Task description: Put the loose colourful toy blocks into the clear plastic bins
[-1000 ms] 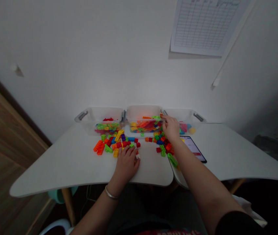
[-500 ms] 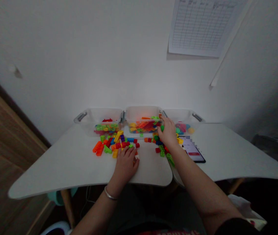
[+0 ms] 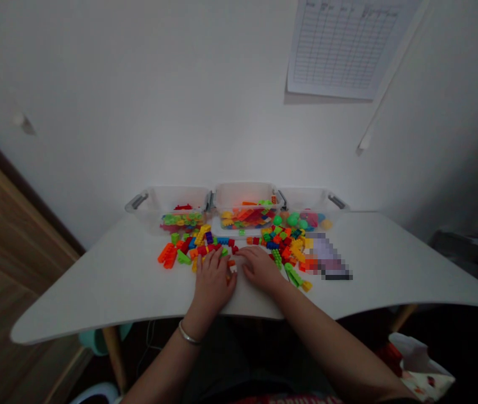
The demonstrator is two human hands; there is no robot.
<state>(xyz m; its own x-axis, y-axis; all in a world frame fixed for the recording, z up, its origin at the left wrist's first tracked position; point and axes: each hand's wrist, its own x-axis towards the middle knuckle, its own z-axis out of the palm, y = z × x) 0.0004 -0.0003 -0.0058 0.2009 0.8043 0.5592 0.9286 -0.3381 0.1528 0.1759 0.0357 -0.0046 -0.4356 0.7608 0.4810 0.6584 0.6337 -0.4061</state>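
Head view | white piece (image 3: 233, 269) between hands: 3 o'clock from left hand (image 3: 212, 278), the nearer; 9 o'clock from right hand (image 3: 260, 268); long axis unclear | left palm-down, right half-curled; whether either grips, cannot tell

**Multicolour bricks (image 3: 202, 234), white table (image 3: 95, 286)**

Left pile (image 3: 167, 256): orange, yellow, red, blue, lime, some purple. Right pile (image 3: 297, 251): red, green, blue, yellow, orange. Bins (image 3: 245, 191) clear, handles (image 3: 139, 200) grey. Balls (image 3: 293, 219) green, pink, blue, orange-yellow. Wall sheet (image 3: 337, 50) white, dark grid. Bangle (image 3: 189, 333) silver. Wood panel (image 3: 11, 252) brown, grained. Phone screen (image 3: 327, 253) pale mauve (pixelated, so colour's rough).
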